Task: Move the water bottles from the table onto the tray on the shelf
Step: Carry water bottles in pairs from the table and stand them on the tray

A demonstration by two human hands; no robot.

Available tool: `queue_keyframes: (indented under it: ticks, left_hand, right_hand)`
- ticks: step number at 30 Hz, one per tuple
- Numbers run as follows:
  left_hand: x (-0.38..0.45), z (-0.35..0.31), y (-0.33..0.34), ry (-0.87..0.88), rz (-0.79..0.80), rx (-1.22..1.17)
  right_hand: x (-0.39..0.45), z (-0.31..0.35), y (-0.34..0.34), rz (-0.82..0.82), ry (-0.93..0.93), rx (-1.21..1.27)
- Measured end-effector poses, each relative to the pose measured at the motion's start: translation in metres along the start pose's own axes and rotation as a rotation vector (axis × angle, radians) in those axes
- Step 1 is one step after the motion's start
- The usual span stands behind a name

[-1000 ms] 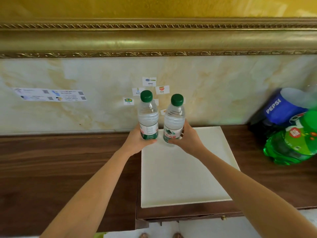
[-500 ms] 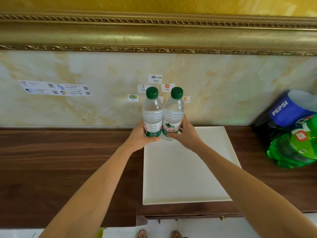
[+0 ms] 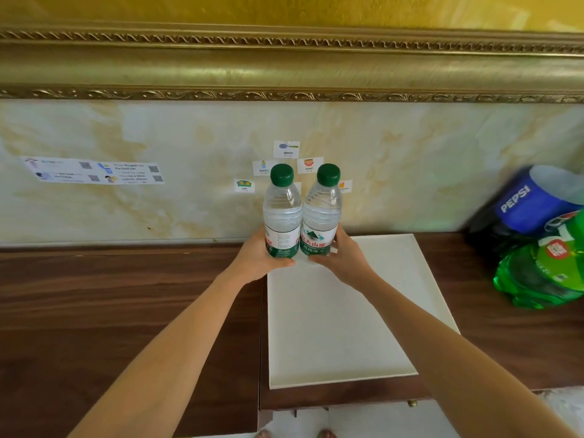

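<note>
Two water bottles (image 3: 282,213), one tray (image 3: 341,327), two soda bottles (image 3: 537,235).

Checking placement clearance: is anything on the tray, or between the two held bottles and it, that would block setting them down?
Nothing visible. The left hand and right hand hold the bottles upright over the tray's bare far-left corner. The soda bottles lie off to its right.

A single head-worn wide-angle camera looks forward and down from close above the shelf (image 3: 126,295), facing the wall (image 3: 410,172). Both forearms reach in from the bottom edge toward mid-frame, and straight lines bow near the frame's edges.
</note>
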State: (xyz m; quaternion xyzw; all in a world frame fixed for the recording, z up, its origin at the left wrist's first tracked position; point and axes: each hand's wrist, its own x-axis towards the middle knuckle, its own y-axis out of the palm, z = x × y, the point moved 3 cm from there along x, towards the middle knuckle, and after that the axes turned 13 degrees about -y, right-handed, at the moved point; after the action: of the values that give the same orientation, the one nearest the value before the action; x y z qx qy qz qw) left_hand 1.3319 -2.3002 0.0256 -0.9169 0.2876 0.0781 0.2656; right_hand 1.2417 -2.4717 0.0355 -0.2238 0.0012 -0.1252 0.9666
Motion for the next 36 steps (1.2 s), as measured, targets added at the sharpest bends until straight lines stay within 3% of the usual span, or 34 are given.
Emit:
queue_keyframes:
  ticks: [12, 17, 19, 22, 27, 31, 36]
  left_hand:
    - [-0.005, 0.004, -0.007, -0.046, 0.067, 0.043]
    - [-0.047, 0.002, -0.024, -0.118, -0.143, 0.011]
    - [-0.08, 0.002, -0.023, -0.145, -0.287, -0.038]
    - [-0.101, -0.001, -0.022, -0.16, -0.333, 0.002]
    - [-0.18, 0.015, 0.002, -0.248, -0.477, 0.036]
    - [-0.267, 0.043, -0.002, -0.425, -0.424, 0.446]
    - [-0.396, 0.091, -0.015, -0.71, -0.419, 0.54]
  right_hand:
    - [-0.007, -0.003, -0.004, 0.005, 0.053, -0.082]
    - [-0.031, 0.011, -0.026, -0.105, 0.075, -0.077]
    - [-0.046, 0.023, -0.034, -0.086, 0.017, -0.08]
    - [-0.059, 0.035, -0.034, -0.147, -0.087, -0.068]
    - [-0.09, 0.05, -0.003, 0.156, -0.3, -0.104]
    - [-0.127, 0.072, 0.059, 0.53, -0.417, -0.142]
    - [-0.197, 0.125, 0.152, 0.959, -0.626, -0.314]
